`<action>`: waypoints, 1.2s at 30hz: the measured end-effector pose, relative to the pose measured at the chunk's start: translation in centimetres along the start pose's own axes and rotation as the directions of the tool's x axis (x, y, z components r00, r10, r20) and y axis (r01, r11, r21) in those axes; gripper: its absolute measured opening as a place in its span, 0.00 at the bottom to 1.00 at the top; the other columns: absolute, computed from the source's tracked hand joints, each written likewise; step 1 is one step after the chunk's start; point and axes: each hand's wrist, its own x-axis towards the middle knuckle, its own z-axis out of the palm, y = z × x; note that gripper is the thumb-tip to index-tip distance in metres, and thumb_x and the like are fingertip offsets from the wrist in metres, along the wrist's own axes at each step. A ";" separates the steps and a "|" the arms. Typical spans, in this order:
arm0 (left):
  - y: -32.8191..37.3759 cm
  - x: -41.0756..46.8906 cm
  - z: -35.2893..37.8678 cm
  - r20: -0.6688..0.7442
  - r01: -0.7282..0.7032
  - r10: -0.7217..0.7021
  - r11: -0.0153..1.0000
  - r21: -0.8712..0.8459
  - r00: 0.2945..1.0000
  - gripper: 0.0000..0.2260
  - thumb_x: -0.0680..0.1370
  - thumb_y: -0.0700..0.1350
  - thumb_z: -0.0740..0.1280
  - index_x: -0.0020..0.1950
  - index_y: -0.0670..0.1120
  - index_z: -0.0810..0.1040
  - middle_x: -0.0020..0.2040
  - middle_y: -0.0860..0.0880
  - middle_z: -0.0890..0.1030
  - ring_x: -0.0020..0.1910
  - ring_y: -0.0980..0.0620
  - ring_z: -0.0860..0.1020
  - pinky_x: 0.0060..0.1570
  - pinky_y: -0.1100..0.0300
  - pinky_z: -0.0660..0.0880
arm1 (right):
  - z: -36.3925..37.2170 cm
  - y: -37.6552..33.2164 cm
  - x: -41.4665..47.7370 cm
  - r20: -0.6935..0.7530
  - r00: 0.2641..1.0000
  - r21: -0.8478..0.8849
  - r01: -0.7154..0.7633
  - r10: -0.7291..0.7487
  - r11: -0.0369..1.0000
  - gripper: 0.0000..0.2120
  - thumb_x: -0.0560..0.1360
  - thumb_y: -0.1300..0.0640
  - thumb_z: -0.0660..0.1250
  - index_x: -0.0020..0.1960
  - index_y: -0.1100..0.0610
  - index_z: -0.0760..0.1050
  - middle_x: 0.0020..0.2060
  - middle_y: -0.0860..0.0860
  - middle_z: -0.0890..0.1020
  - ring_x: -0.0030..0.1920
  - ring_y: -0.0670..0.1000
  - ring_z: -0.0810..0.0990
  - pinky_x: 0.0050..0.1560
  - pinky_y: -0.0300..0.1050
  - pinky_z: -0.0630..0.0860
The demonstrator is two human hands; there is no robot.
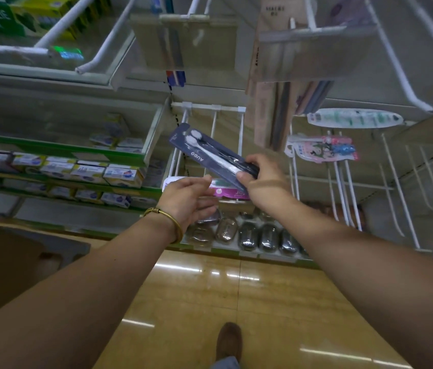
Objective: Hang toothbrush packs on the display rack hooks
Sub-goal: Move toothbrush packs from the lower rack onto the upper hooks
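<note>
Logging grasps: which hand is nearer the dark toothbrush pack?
Right. The right hand grips the dark toothbrush pack at its lower end; the left hand is open just below it.

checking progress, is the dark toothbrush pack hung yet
Not hung: the right hand grips the dark pack tilted, in front of the white hooks.

Just behind the dark pack (204, 153), 3 bare white hooks (214, 126) leave open gaps. Brown hanging packs (268, 115) crowd the right side, a clear shelf wall (154, 134) closes the left, a pink pack (232, 193) lies just below, and long hooks (83, 67) jut out overhead.
</note>
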 end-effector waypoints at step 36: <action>-2.2 -1.0 -6.2 -0.094 -0.085 0.084 0.996 -0.004 0.992 0.20 0.71 0.27 0.72 0.60 0.39 0.74 0.47 0.42 0.85 0.40 0.46 0.85 0.36 0.54 0.82 | 1.5 -0.7 1.8 0.380 0.920 -0.532 0.299 -0.092 0.793 0.22 0.77 0.49 0.69 0.70 0.50 0.71 0.66 0.54 0.75 0.69 0.57 0.67 0.66 0.53 0.67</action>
